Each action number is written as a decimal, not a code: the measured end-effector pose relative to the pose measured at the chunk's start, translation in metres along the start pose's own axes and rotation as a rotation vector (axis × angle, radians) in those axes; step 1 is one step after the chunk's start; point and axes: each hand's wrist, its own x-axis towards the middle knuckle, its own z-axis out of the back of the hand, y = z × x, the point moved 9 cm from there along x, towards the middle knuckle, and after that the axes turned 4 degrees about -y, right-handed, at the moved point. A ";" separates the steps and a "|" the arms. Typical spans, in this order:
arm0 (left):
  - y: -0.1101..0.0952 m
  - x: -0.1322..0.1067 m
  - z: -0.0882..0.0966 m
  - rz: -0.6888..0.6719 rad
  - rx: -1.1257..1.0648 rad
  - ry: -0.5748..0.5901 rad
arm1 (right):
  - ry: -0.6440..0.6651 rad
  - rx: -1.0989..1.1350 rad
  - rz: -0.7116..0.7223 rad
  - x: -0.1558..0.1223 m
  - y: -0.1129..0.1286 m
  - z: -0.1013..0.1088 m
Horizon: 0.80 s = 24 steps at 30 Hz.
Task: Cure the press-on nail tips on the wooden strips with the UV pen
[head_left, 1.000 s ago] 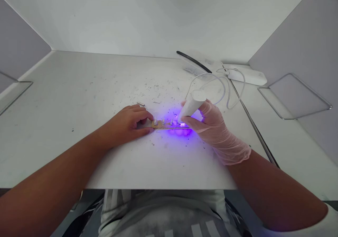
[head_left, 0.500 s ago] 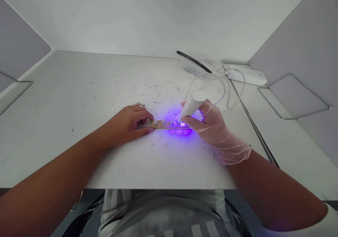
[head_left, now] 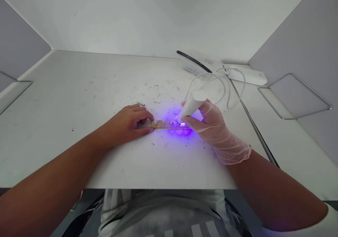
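Observation:
My right hand [head_left: 211, 128], in a thin pinkish glove, is closed around a white handheld UV lamp [head_left: 194, 103]. Violet light spills from the lamp's lower end onto the right part of a narrow tan strip [head_left: 160, 126]. Several small shiny clear pieces stand in a row along this strip; those under the lamp are partly hidden. My bare left hand [head_left: 129, 122] rests on the table and pinches the strip's left end between thumb and fingers. A short metal cylinder [head_left: 141, 103] lies just beyond the left fingertips.
A white cord [head_left: 224, 85] loops from the lamp toward a white box [head_left: 246, 75] at the back right. Near it lies a black-edged clear item [head_left: 194, 61]. Dark specks litter the white table [head_left: 66, 99]. Wire frames [head_left: 294, 96] stand at both sides.

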 end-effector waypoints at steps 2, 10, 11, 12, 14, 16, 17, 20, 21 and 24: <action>0.001 0.000 -0.001 0.000 0.002 0.004 | -0.004 -0.003 0.004 0.000 0.001 0.001; 0.000 0.000 -0.001 -0.018 -0.010 -0.007 | -0.006 0.000 0.013 0.000 0.001 0.001; 0.000 0.000 -0.001 -0.019 -0.011 -0.007 | -0.008 0.002 0.014 0.000 0.001 0.001; 0.000 0.001 -0.001 -0.019 -0.013 -0.005 | -0.009 0.004 0.015 0.001 0.001 0.001; -0.001 0.001 0.000 -0.020 -0.016 -0.003 | -0.011 0.004 0.012 0.001 0.001 0.001; -0.001 0.000 0.000 -0.015 -0.017 -0.006 | -0.009 0.000 0.010 0.001 0.001 0.001; -0.001 0.000 0.000 -0.015 -0.017 -0.005 | -0.008 -0.002 0.010 0.000 0.001 0.001; -0.001 0.000 0.000 -0.013 -0.014 -0.006 | -0.008 -0.005 0.012 0.000 0.001 0.001; -0.001 -0.001 0.000 -0.012 -0.013 -0.006 | -0.009 -0.003 0.012 0.000 0.001 0.001; 0.000 -0.001 0.000 -0.010 -0.010 -0.012 | -0.012 0.003 0.016 0.001 0.002 0.002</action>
